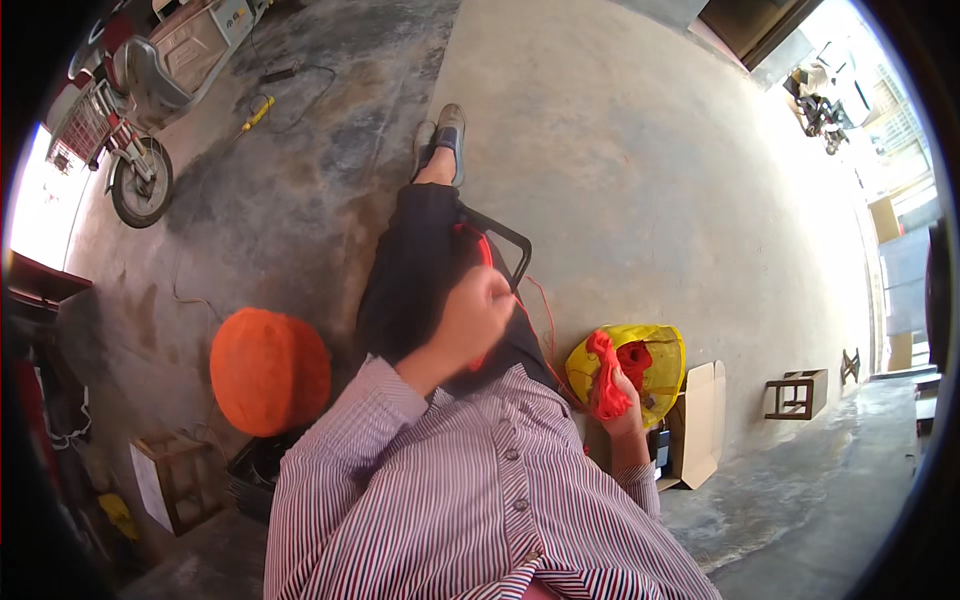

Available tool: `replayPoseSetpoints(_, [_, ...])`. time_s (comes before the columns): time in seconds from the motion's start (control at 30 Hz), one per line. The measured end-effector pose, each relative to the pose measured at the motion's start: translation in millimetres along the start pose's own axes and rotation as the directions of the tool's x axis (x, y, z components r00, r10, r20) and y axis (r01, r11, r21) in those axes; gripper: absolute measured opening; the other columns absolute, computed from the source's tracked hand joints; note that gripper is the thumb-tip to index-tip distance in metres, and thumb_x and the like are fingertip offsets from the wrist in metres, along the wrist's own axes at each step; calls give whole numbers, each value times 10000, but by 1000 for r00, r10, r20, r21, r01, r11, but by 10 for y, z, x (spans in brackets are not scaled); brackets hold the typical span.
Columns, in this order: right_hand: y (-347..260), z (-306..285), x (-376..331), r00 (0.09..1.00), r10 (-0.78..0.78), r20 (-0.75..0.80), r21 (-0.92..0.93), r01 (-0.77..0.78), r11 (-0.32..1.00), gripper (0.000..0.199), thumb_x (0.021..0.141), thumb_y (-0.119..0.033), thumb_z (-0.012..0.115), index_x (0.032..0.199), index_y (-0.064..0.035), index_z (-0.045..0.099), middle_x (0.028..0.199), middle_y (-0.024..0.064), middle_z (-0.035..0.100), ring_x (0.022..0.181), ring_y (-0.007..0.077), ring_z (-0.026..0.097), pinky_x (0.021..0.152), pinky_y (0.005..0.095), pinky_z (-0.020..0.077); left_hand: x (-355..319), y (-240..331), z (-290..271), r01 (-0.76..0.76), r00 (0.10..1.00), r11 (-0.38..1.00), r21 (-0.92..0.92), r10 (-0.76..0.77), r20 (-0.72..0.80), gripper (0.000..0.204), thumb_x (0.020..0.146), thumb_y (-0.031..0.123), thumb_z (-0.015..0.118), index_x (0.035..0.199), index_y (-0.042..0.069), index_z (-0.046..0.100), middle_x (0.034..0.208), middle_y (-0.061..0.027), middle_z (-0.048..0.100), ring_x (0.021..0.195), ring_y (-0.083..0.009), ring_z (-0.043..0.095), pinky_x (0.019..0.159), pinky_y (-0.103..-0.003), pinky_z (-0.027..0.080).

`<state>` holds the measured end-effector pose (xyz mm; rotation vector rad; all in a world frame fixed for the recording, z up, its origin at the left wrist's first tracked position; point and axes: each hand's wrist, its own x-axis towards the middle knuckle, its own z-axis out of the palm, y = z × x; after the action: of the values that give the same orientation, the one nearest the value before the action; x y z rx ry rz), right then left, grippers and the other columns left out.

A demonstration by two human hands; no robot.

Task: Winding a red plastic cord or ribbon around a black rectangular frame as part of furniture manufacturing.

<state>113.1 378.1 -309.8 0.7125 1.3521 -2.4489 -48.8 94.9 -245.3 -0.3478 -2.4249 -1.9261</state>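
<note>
Over my lap, my left hand (478, 315) is closed with its fingers curled, slightly blurred, pinching a thin red cord (532, 325). Beside it, against my dark trousers, a black bent frame (522, 245) sticks out, with red material (486, 250) along its near side. What the frame belongs to is hidden by my hand and legs. To the right, my right hand (628, 400) grips a bunched hank of red cord (606, 375). That hank hangs in front of a yellow bag (665, 345), which stands open with more red cord (634, 356) inside.
An open cardboard box (702, 425) stands beside the bag. At my left are an orange round-topped seat (265, 370) and a wooden stool (180, 485). Farther off are a small stool (797, 395), a parked bike (140, 180) and a yellow tool (258, 113) on the concrete floor.
</note>
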Motion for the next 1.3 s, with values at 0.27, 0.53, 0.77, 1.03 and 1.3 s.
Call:
replayPoseSetpoints(0.27, [-445,1427,150,853,203,481,-307,-53,950,624,903,-500,571,1299,-27,473,1013,93,643,759,155,653,593,251,526,-385,529,24,152,893,953,-261,-19,449,403,807,132,729,1165,17,584,1020,-90,628,971,-218,622,897,-315,477])
replayPoseSetpoints(0.53, [-830,1054,1178,880,-157,448,-20,185,982,465,851,-317,694,1217,-51,588,890,19,611,691,116,581,592,217,461,609,397,-425,-576,777,670,468,627,56,167,690,18,695,848,69,673,933,-80,558,916,-268,565,800,-362,453])
replayPoseSetpoints(0.77, [-596,1630,1364,674,-504,540,-799,598,-56,353,767,-189,737,1050,-5,631,1144,151,616,1069,296,569,915,349,456,667,-175,-74,-411,906,581,702,177,384,314,629,72,668,934,31,606,954,-112,564,936,-314,533,857,-415,422])
replayPoseSetpoints(1.03, [-1083,1204,253,836,-522,168,-188,547,816,297,690,-27,717,911,-40,520,892,84,615,790,181,603,756,323,494,193,-55,-217,-322,945,896,307,287,157,440,694,53,730,1100,-24,579,1114,-160,548,864,-263,597,774,-331,500])
replayPoseSetpoints(1.3, [-1287,959,-523,801,-599,13,338,560,756,277,784,-234,655,938,-68,494,826,69,569,694,168,526,639,299,474,73,-165,-154,21,959,998,55,-36,282,340,778,70,733,1064,-44,591,797,-89,653,636,-109,567,617,-269,484])
